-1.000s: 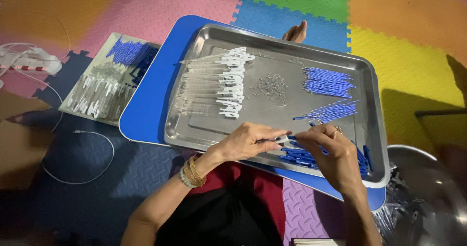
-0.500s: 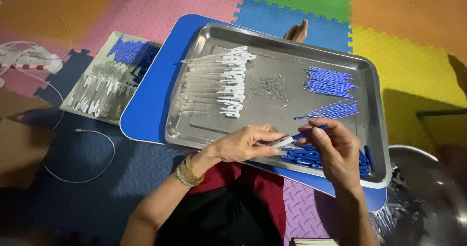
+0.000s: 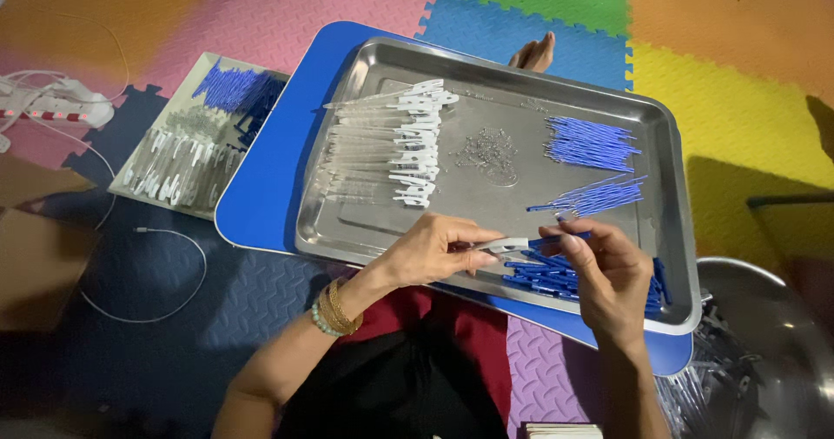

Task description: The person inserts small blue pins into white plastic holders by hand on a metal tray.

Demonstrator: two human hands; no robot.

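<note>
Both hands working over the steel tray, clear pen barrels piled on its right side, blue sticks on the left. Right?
Sides are swapped. The head view shows the clear barrels on the left of the steel tray and the blue sticks on its right. Both hands, left hand and right hand, do work over it.

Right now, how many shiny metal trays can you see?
2. A big metal tray sits on the blue board under both hands. A smaller tray lies on the floor mat to its left. More may be out of view.
</note>
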